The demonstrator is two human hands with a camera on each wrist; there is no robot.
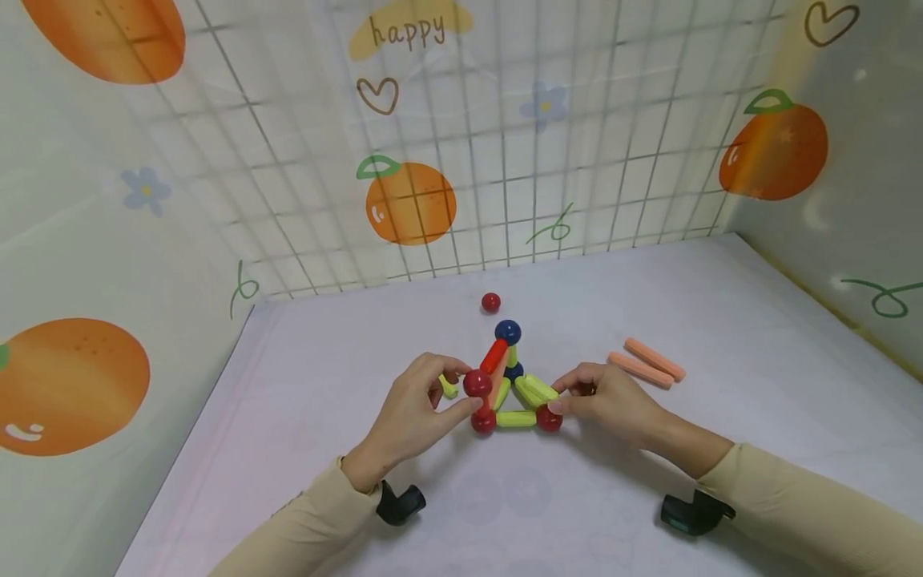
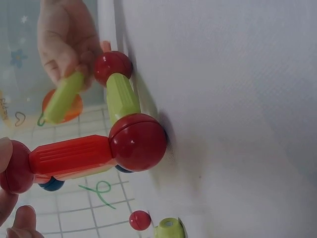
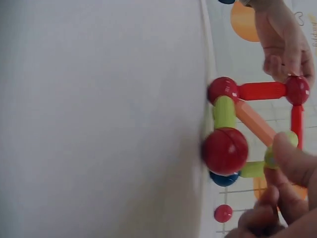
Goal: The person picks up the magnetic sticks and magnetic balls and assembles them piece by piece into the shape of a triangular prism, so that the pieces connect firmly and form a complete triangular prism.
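Note:
A frame of rods and balls stands on the table. My left hand (image 1: 418, 409) grips its upper red ball (image 1: 477, 382) between thumb and fingers. Below that ball, a red rod (image 2: 72, 154) runs down to a lower red ball (image 1: 483, 421). A yellow-green rod (image 1: 516, 418) links this to another red ball (image 1: 550, 418) on the right. My right hand (image 1: 613, 401) pinches a separate yellow-green rod (image 2: 64, 98), one end free, above the right-hand ball. Farther back are an upper blue ball (image 1: 508, 332) and a lower blue ball (image 1: 513, 370). An orange rod (image 3: 255, 121) crosses diagonally.
Two loose orange rods (image 1: 640, 369) lie right of the frame, beyond my right hand. A loose red ball (image 1: 491, 302) sits behind the frame. One yellow-green piece (image 1: 449, 387) lies partly hidden behind my left hand. A printed curtain (image 1: 303, 200) borders the table's back.

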